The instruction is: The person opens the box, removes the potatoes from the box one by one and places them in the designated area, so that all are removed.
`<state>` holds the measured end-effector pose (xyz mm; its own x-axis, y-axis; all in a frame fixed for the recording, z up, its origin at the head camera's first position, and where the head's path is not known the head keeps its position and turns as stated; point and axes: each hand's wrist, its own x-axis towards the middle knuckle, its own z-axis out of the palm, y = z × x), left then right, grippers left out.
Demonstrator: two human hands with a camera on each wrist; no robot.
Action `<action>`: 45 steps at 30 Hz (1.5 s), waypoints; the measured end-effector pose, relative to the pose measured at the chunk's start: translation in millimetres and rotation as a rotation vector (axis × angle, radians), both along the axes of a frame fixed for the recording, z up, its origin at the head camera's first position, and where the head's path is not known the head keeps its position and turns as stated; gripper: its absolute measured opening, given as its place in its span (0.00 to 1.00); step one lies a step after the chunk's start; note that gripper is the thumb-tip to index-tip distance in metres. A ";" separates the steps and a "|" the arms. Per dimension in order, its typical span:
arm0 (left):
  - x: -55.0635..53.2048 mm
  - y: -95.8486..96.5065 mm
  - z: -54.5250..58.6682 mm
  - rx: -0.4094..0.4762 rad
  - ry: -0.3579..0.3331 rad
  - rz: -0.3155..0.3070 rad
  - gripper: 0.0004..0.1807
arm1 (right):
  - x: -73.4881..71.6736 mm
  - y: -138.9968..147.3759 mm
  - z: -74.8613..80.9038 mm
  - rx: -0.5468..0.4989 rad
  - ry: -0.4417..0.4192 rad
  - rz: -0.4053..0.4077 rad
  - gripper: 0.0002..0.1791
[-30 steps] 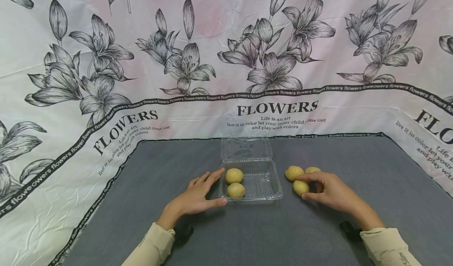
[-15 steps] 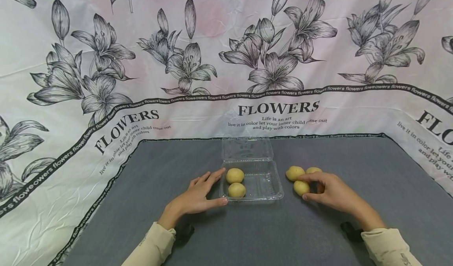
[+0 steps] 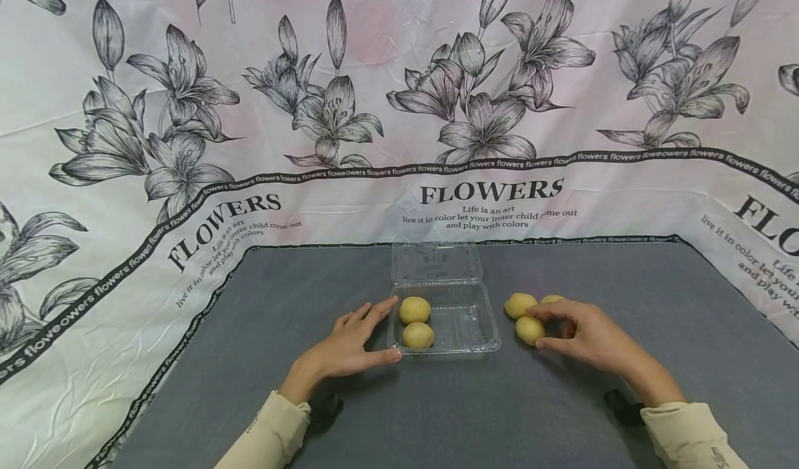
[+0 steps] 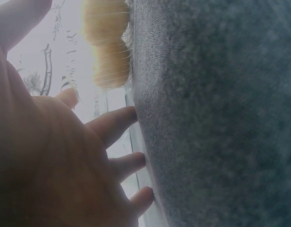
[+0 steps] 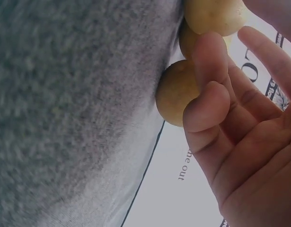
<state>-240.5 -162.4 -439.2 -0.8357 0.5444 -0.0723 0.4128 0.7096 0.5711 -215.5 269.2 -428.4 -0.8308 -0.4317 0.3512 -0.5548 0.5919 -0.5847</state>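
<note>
A clear plastic clamshell box (image 3: 465, 320) stands on the grey table with its lid (image 3: 435, 264) folded back. Two yellow potatoes (image 3: 415, 310) lie along its left side. My left hand (image 3: 340, 344) spreads its extended fingers against the box's left side, thumb at the front corner and index finger towards the back. To the right of the box, my right hand (image 3: 589, 334) pinches the nearest potato (image 3: 529, 331) between thumb and index finger, its other fingers curled. Two more potatoes lie just behind, one at the left (image 3: 519, 305) and one (image 3: 552, 300) partly hidden by the hand.
A white curtain (image 3: 368, 108) printed with flowers and lettering hangs behind the table and down its left side. Grey tabletop (image 3: 456, 413) extends in front of the box. A dark object (image 3: 623, 408) shows under the right wrist.
The nearest potato has shifted very slightly left, and my right hand has moved a touch to the right. My left hand and the box stay put.
</note>
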 end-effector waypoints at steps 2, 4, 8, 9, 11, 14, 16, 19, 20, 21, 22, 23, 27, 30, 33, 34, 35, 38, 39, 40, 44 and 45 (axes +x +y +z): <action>0.1 -0.1 0.2 0.001 -0.004 -0.001 0.50 | 0.2 0.2 1.1 0.000 -0.004 -0.004 0.26; 0.4 -0.3 0.7 0.003 -0.006 -0.001 0.49 | 0.3 0.6 2.7 0.000 -0.019 -0.015 0.27; 0.5 -0.6 0.9 0.013 -0.009 -0.003 0.49 | 0.2 0.3 6.9 0.008 -0.036 -0.045 0.27; 0.4 -0.8 0.9 0.015 -0.009 -0.004 0.49 | 0.1 -0.1 7.8 0.008 -0.034 -0.052 0.26; -0.1 -1.0 0.4 0.019 -0.009 -0.006 0.49 | 0.1 -1.2 9.6 0.015 -0.013 -0.063 0.26; -0.6 -1.1 0.2 0.024 -0.007 -0.008 0.49 | 0.6 -3.3 11.9 0.025 0.026 -0.079 0.25; -0.8 -1.2 0.3 0.024 -0.008 -0.008 0.49 | 0.9 -4.9 13.4 0.029 0.050 -0.088 0.25; -0.6 -1.3 0.4 0.024 -0.010 -0.008 0.49 | 1.3 -7.7 15.8 0.028 0.068 -0.096 0.25; -0.6 -1.3 0.5 0.023 -0.011 -0.009 0.49 | 1.3 -8.7 16.5 0.022 0.074 -0.095 0.25; -0.4 -1.3 0.7 0.023 -0.013 -0.009 0.49 | 1.4 -9.7 17.4 0.016 0.081 -0.092 0.25; -0.3 -1.3 0.8 0.023 -0.014 -0.009 0.49 | 1.5 -10.7 18.3 0.009 0.087 -0.086 0.25; -0.2 -1.3 1.0 0.023 -0.015 -0.009 0.49 | 1.4 -11.7 18.8 0.004 0.099 -0.079 0.25; -0.1 -1.3 1.2 0.017 -0.021 -0.006 0.49 | -0.4 -16.4 20.1 -0.033 0.150 -0.036 0.24; -0.5 -1.0 0.4 0.016 -0.018 -0.005 0.50 | -3.1 -21.5 20.0 -0.058 0.172 0.009 0.25; -0.8 -0.5 -0.5 0.011 -0.012 -0.007 0.50 | -5.4 -28.0 19.8 -0.070 0.168 0.043 0.26; -0.6 -0.4 -0.7 0.012 -0.009 -0.006 0.50 | -5.7 -30.3 19.8 -0.073 0.159 0.051 0.26; -0.6 -0.2 -0.6 0.010 -0.008 -0.005 0.50 | -6.0 -32.7 19.7 -0.074 0.150 0.056 0.26; 0.0 -0.1 -0.3 0.011 -0.002 -0.007 0.50 | -6.9 -40.2 19.3 -0.075 0.141 0.069 0.25; 0.2 0.0 -0.2 0.011 0.000 -0.005 0.50 | -7.2 -42.9 19.2 -0.074 0.141 0.075 0.25; 0.5 -0.1 -0.1 0.010 0.000 -0.003 0.50 | -7.4 -45.8 19.1 -0.071 0.145 0.078 0.25; 0.8 -0.7 0.0 0.007 0.001 0.003 0.50 | -8.8 -57.1 20.2 -0.069 0.164 0.094 0.25; 1.0 -0.9 0.1 0.006 0.000 0.004 0.50 | -9.2 -59.7 20.5 -0.072 0.163 0.100 0.25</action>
